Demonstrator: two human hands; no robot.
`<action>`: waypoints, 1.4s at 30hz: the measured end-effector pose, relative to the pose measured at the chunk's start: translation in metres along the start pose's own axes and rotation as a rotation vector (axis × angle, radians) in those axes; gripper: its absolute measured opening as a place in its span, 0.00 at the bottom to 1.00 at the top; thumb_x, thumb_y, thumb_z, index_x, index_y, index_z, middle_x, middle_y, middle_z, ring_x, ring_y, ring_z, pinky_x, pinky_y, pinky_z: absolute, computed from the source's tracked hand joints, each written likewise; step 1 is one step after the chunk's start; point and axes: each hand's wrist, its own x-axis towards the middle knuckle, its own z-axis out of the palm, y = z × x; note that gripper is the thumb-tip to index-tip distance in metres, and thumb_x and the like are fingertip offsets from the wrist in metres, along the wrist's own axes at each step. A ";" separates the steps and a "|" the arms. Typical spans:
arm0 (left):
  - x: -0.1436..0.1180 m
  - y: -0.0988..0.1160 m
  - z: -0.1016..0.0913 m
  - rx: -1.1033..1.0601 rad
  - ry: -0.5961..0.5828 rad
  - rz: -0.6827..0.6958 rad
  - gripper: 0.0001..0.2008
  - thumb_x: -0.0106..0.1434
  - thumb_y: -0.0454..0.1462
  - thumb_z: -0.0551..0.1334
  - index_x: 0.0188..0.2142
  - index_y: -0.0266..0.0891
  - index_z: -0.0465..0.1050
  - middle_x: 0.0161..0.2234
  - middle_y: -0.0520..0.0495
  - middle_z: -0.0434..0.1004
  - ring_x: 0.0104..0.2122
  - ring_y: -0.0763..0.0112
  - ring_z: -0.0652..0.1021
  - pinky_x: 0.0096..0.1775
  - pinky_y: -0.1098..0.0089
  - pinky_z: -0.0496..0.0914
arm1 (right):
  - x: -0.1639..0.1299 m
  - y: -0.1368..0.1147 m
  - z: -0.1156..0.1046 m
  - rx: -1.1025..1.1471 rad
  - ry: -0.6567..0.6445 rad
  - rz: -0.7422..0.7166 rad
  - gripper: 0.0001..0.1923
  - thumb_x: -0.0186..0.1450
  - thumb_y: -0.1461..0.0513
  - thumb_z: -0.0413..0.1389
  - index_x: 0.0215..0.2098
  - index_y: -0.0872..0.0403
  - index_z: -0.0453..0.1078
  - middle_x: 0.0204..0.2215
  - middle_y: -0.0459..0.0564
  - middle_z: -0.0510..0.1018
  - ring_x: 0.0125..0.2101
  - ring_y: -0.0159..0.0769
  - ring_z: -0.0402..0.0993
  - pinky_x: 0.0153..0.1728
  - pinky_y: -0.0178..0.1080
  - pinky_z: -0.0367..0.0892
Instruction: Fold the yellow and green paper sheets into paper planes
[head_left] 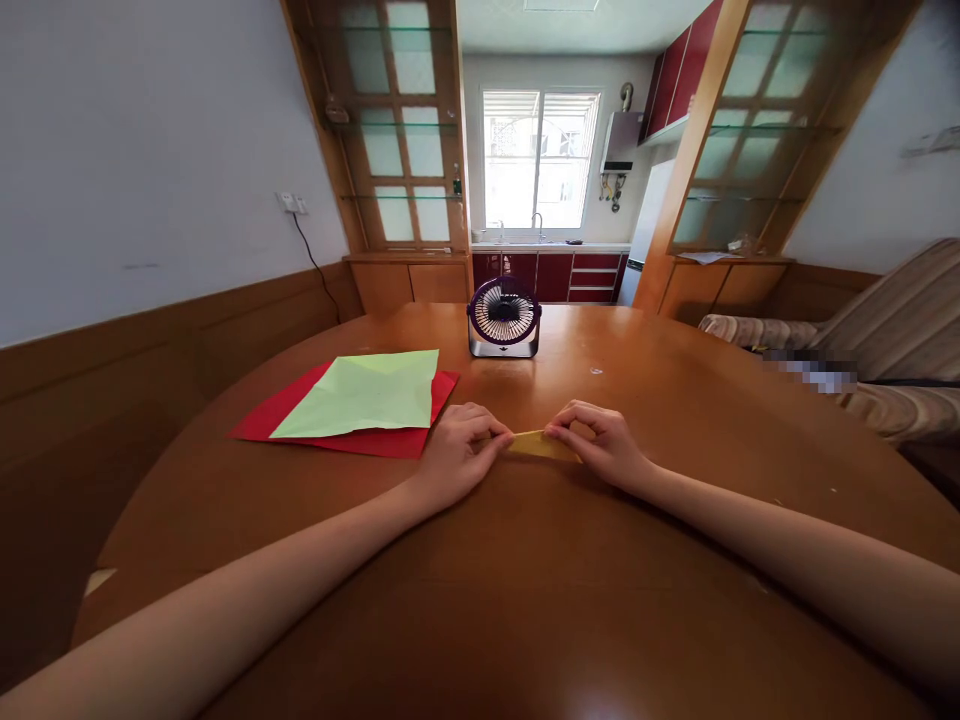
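Observation:
Between my two hands is a small piece of folded yellow paper [541,445], just above or on the tabletop. My left hand [463,452] pinches its left end between thumb and fingers. At its upper right edge my right hand [596,440] has a similar pinch, and the fingers cover part of the paper. Beside my left hand lie a light green sheet of paper [360,392] and, under it, a red sheet [281,415]. The green sheet's surface looks slightly creased.
A small dark purple desk fan [503,315] stands on the round wooden table [480,610], beyond my hands. A striped sofa [892,320] is at the right. Behind the table are wooden cabinets [409,282] and a kitchen window [538,160].

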 end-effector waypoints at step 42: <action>0.002 -0.004 -0.001 -0.434 0.030 -0.348 0.13 0.59 0.43 0.65 0.40 0.39 0.70 0.35 0.49 0.74 0.33 0.72 0.74 0.35 0.71 0.69 | 0.008 0.013 -0.003 0.416 0.139 0.571 0.18 0.52 0.49 0.66 0.28 0.56 0.73 0.23 0.46 0.76 0.23 0.29 0.66 0.23 0.33 0.61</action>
